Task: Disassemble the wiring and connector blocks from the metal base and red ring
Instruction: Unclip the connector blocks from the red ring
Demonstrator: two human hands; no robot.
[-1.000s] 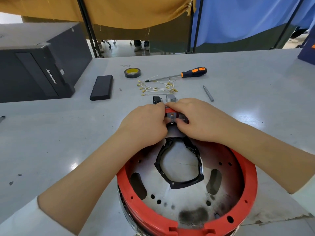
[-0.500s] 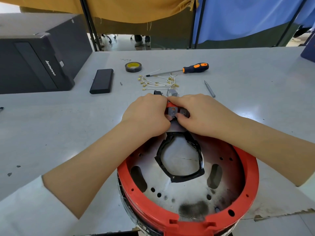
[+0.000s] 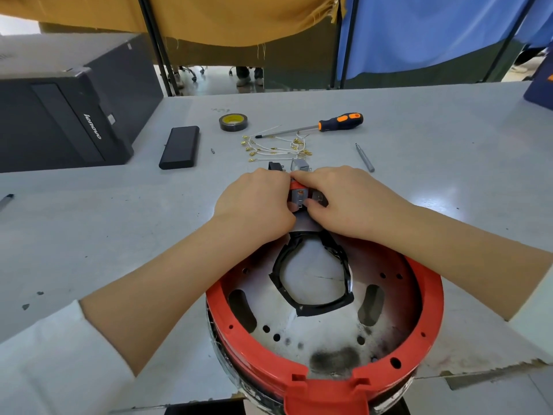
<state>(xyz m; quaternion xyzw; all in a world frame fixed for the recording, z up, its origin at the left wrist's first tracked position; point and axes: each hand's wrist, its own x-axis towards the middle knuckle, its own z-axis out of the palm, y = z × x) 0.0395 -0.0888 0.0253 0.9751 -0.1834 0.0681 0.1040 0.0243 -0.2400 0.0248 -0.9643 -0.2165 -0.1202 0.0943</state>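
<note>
Grey plastic and bright metal tabs are showing between the two hands, where a small connector block (image 3: 300, 196) is sitting at the far edge of the red ring (image 3: 431, 298). The left hand (image 3: 254, 202) is curling its fingers against the block's left side, and the right hand (image 3: 348, 199) is pinching it from the right, thumb low and fingertips over the top; both are gripping it closely, though how deep the hold goes is hidden by the knuckles. The block is likely light and rigid, with thin tabs that could bend, so holding the plastic body rather than the tabs looks wiser. Outward from the hands, the metal base (image 3: 326, 333) is lying inside the ring, stiff and probably heavy enough to stay put, with a black liner (image 3: 311, 307) round its central opening. Beyond the hands, two freed blocks (image 3: 300, 165), loose white wires (image 3: 278, 148), a screwdriver (image 3: 339, 122) and a tape roll (image 3: 233, 122) are lying on the grey table (image 3: 119, 223).
</note>
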